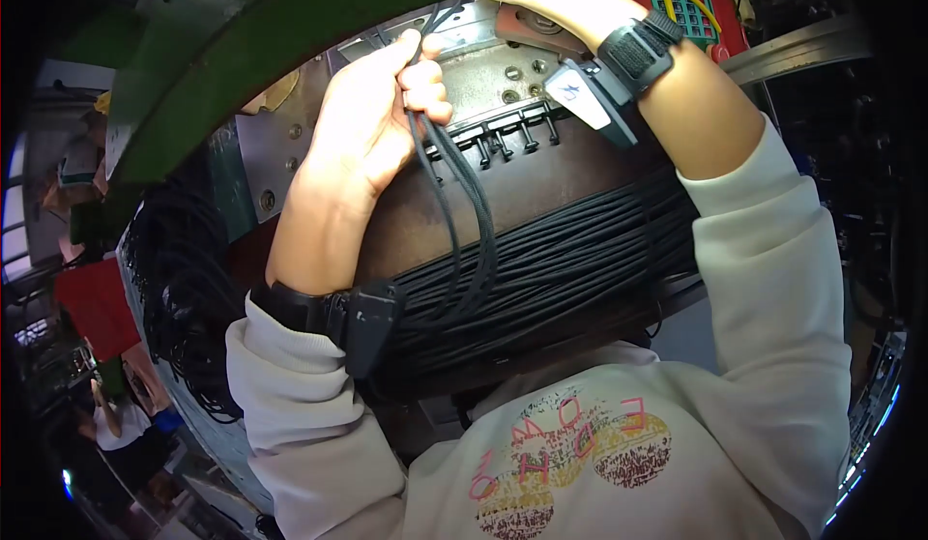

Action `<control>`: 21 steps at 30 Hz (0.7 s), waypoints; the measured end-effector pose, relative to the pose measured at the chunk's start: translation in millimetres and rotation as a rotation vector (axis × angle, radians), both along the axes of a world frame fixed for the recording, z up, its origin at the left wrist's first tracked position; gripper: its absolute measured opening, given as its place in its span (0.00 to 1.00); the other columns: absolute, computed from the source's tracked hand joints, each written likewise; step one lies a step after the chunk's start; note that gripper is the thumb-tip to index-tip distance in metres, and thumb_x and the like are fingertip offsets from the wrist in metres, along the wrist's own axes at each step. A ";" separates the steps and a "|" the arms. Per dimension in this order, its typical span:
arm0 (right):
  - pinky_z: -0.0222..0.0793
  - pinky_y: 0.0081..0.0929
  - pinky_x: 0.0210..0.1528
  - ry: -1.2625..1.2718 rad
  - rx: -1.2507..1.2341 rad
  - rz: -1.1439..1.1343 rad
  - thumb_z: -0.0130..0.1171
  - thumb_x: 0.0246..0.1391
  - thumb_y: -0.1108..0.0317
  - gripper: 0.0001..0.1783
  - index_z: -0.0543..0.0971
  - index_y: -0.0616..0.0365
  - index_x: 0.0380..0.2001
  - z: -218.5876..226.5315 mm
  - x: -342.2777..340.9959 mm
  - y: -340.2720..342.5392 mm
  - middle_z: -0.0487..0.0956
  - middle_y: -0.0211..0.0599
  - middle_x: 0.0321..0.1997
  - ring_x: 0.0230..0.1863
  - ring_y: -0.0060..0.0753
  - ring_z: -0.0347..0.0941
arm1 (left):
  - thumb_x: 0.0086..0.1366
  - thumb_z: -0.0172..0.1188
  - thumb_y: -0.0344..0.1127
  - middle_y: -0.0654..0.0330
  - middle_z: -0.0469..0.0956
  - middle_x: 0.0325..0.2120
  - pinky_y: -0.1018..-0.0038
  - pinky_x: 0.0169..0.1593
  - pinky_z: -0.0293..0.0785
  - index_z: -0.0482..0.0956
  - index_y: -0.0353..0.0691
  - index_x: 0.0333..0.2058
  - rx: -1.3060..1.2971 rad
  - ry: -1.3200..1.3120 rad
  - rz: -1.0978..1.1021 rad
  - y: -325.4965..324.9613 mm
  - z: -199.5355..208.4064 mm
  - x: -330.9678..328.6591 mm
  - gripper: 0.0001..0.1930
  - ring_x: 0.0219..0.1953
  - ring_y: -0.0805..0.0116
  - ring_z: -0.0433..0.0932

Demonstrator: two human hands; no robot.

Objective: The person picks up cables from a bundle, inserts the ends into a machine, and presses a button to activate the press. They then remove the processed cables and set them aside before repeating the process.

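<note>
My left hand (391, 105) is closed around a few thin black cables (476, 202), gripping them near the metal plate (483, 81) of a machine. From the fist they hang down in a loop over a thick bundle of black cables (551, 260) lying across the front. The upper ends run up past my fingertips, under the green machine frame (251, 28). My right forearm (691, 105) reaches over the plate toward the left, and its hand is hidden behind that frame. Just below the plate is a row of small black T-shaped pieces (498, 144).
The green frame arches low over both arms. Another heap of black cables (184, 289) hangs at the left. A red tray with yellow and green parts (691, 8) is at the upper right. Further off at the lower left, another person (116, 424) is in view.
</note>
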State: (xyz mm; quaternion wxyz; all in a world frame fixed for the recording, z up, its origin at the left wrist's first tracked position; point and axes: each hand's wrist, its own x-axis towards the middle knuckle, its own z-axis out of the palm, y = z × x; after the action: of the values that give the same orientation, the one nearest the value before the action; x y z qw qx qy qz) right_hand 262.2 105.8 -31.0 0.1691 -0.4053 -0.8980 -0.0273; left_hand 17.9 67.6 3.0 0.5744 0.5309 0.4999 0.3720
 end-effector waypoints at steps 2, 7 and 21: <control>0.69 0.41 0.35 -0.064 -0.130 -0.058 0.50 0.54 0.64 0.12 0.77 0.63 0.29 -0.5 -8.3 -6.4 0.77 0.46 0.28 0.31 0.47 0.74 | 0.65 0.50 0.35 0.63 0.72 0.24 0.75 0.34 0.71 0.71 0.36 0.38 0.433 0.511 0.045 -0.6 -10.1 -8.8 0.09 0.26 0.70 0.72; 0.68 0.42 0.37 0.556 0.004 -0.140 0.50 0.53 0.64 0.12 0.76 0.63 0.29 -5.7 -48.2 -22.2 0.77 0.48 0.30 0.34 0.50 0.73 | 0.59 0.54 0.30 0.56 0.78 0.38 0.69 0.45 0.73 0.74 0.35 0.41 1.283 1.031 -0.035 26.5 -35.0 -26.4 0.11 0.40 0.61 0.78; 0.68 0.36 0.41 0.428 0.093 -0.039 0.54 0.54 0.64 0.14 0.76 0.61 0.40 15.8 -15.0 -43.4 0.76 0.46 0.39 0.39 0.46 0.73 | 0.50 0.51 0.23 0.44 0.72 0.49 0.67 0.57 0.64 0.65 0.34 0.56 0.861 0.851 -0.051 -5.3 -7.7 -32.6 0.29 0.52 0.49 0.70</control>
State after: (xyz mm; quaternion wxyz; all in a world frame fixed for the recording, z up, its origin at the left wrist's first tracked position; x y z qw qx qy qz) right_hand 247.2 62.5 -15.1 0.3736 -0.4111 -0.8314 0.0145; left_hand -14.7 62.3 -4.7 0.0662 0.8296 0.4773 0.2820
